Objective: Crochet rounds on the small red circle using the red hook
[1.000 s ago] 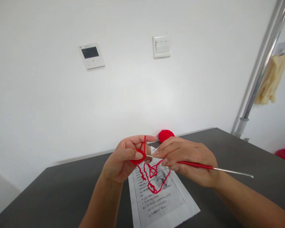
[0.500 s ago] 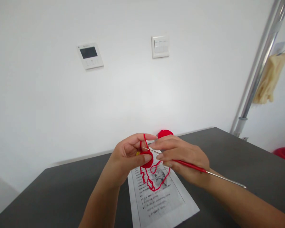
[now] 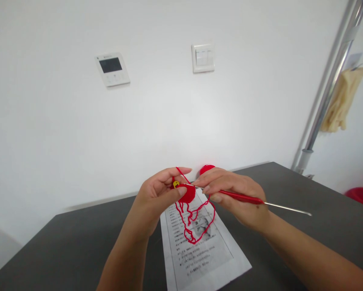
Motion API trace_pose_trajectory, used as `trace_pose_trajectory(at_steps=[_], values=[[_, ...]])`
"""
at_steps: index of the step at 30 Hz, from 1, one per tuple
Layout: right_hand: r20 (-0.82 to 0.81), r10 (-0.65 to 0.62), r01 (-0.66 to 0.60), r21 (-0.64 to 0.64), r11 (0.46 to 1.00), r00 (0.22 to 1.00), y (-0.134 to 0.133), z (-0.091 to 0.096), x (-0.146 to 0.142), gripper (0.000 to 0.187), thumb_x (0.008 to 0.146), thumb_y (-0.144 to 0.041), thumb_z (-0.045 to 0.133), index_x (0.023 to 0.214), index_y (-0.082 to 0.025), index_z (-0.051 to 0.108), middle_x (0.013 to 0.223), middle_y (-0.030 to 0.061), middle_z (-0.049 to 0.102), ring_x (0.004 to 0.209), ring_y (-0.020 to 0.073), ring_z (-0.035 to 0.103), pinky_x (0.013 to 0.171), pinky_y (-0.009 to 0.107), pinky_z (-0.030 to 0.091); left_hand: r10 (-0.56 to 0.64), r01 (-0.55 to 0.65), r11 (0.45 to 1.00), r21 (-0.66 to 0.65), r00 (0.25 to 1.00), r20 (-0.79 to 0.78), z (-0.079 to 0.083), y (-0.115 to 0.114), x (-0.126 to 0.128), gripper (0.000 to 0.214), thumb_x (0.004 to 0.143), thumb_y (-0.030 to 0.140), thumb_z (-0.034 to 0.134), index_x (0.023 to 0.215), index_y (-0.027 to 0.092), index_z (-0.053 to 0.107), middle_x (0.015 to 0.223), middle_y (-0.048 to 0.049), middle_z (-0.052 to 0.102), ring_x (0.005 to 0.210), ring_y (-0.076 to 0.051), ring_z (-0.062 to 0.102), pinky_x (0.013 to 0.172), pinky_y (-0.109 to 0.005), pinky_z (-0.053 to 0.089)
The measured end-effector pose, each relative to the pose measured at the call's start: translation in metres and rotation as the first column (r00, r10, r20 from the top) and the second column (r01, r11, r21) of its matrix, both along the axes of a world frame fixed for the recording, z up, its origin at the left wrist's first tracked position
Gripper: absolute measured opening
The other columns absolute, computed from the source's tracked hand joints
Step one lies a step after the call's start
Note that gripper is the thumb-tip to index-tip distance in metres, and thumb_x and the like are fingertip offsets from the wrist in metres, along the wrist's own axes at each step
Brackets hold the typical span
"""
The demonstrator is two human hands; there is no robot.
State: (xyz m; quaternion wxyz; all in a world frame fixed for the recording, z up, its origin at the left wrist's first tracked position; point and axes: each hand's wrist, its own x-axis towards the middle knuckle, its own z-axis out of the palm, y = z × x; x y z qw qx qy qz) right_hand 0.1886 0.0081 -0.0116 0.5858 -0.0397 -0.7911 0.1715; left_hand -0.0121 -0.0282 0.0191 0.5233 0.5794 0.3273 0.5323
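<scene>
My left hand (image 3: 157, 196) pinches a small round red crochet piece (image 3: 187, 194) with a yellow marker (image 3: 175, 184) on it; red yarn runs over its forefinger. My right hand (image 3: 236, 194) grips a crochet hook (image 3: 244, 198) with a red handle, its thin metal tip poked into the piece. Loose red yarn (image 3: 196, 222) hangs in loops below both hands onto a printed paper sheet (image 3: 199, 250). A red yarn ball (image 3: 206, 168) lies on the dark table (image 3: 63, 250) just behind my right hand.
A white wall stands close behind the table, with a thermostat panel (image 3: 111, 69) and a light switch (image 3: 202, 58). A metal pole (image 3: 326, 93) rises at the right with beige cloth (image 3: 341, 101) hanging from it. A red object (image 3: 361, 196) sits at the far right edge.
Both hands have risen slightly and shifted left. The hook tip went from beside the piece into it, and the yellow marker now shows at the top of the piece.
</scene>
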Motion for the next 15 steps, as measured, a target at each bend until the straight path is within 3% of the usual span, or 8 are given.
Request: trace_pose_trajectory(at_steps=[15], values=[[-0.029, 0.036, -0.036, -0.015, 0.999, 0.999, 0.0051, 0.0008, -0.0003, 0.009, 0.094, -0.021, 0.065, 0.096, -0.021, 0.074, 0.094, 0.0082, 0.079, 0.091, 0.0174, 0.074, 0.08, 0.031, 0.061, 0.057, -0.057, 0.998, 0.013, 0.998, -0.003, -0.0011, -0.0002, 0.0026, 0.024, 0.072, 0.014, 0.079, 0.095, 0.021, 0.078, 0.071, 0.0023, 0.065, 0.063, -0.007, 0.058, 0.062, -0.018, 0.046]])
